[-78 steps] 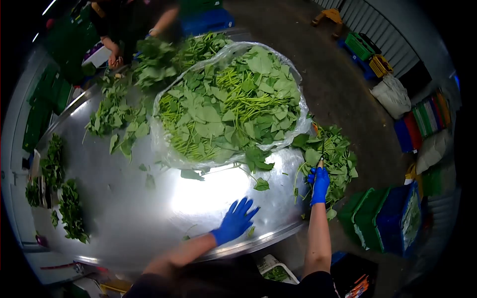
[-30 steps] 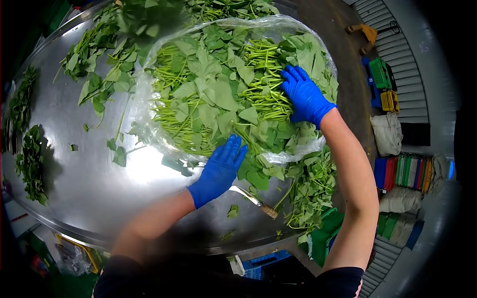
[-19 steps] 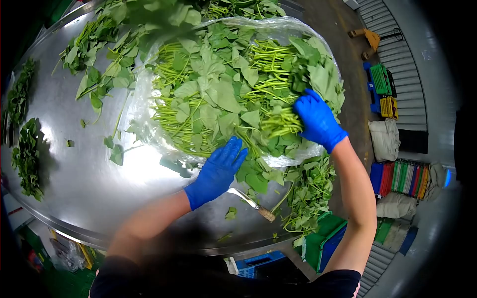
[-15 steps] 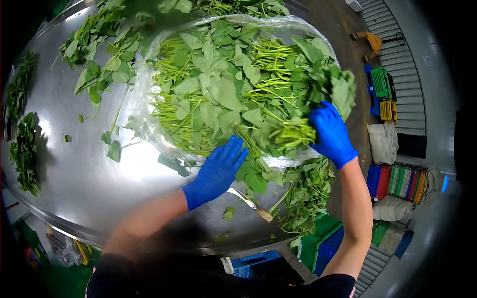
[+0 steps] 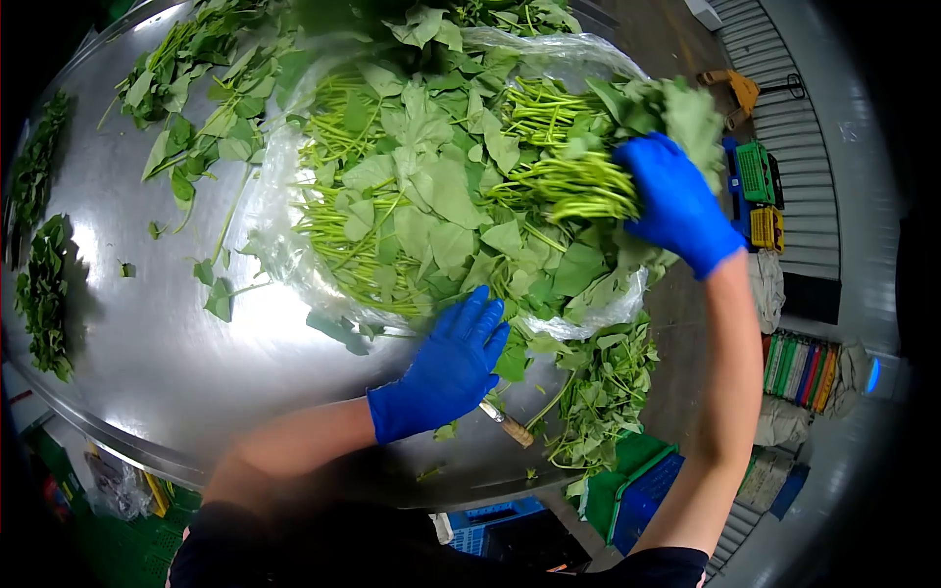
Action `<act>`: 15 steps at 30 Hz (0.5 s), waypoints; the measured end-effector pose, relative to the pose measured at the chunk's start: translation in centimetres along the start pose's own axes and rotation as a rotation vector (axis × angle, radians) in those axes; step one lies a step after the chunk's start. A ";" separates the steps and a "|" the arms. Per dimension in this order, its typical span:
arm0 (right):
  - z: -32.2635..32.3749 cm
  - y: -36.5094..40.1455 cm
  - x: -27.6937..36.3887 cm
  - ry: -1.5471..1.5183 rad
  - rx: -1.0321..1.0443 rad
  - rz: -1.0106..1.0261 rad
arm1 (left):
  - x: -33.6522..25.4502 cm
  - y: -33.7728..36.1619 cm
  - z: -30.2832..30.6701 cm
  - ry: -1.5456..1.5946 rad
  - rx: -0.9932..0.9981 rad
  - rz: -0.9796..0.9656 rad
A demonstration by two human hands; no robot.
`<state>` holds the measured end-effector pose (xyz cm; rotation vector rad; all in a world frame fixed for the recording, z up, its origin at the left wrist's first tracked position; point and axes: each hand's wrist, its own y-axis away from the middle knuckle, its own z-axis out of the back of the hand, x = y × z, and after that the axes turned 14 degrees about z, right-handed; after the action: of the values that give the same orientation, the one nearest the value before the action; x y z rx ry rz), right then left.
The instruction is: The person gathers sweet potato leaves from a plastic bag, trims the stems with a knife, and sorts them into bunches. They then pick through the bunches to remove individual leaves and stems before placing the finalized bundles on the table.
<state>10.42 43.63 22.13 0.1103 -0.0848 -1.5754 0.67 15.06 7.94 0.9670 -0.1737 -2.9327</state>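
My right hand (image 5: 681, 204), in a blue glove, is closed around a bunch of leafy green stems (image 5: 590, 188). It holds the bunch over the right part of a clear plastic bag (image 5: 281, 211), cut stems pointing left and leaves to the right. More bunches of leafy greens (image 5: 431, 186) lie packed in the bag. My left hand (image 5: 441, 365), also gloved in blue, rests flat with fingers stretched at the bag's near edge, against the leaves. Beside its wrist lies a wooden-handled tool (image 5: 508, 424) with a metal part, partly hidden by the hand.
Loose greens (image 5: 608, 392) hang at the near right of the round metal table (image 5: 186, 343). Further bunches (image 5: 44, 294) lie along its left rim and at the back. Crates (image 5: 642, 500) stand below. A pallet jack (image 5: 740, 93) and stacked coloured crates are off to the right.
My right hand has moved away from me and slightly right, carrying the bunch of greens farther over the bag. My left hand has shifted a little nearer and to the right.
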 end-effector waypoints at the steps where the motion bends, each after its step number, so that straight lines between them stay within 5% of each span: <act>1: -2.1 -1.1 -1.3 0.017 -0.003 0.048 | 0.0 -0.1 0.1 0.012 0.002 -0.003; 9: -6.6 -5.0 -3.4 0.097 0.215 0.008 | -0.2 -0.6 2.0 0.273 -0.014 -0.084; 12: -4.2 -6.3 -1.8 -0.059 0.407 -0.180 | -1.8 -2.2 1.7 0.476 -0.084 -0.130; 15: -6.4 -5.7 -2.9 0.119 0.281 -0.101 | -3.8 -3.8 0.6 0.638 -0.161 -0.172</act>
<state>5.59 46.71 15.14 0.4333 -0.2097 -1.6468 3.29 19.23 10.22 1.8841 0.1777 -2.5438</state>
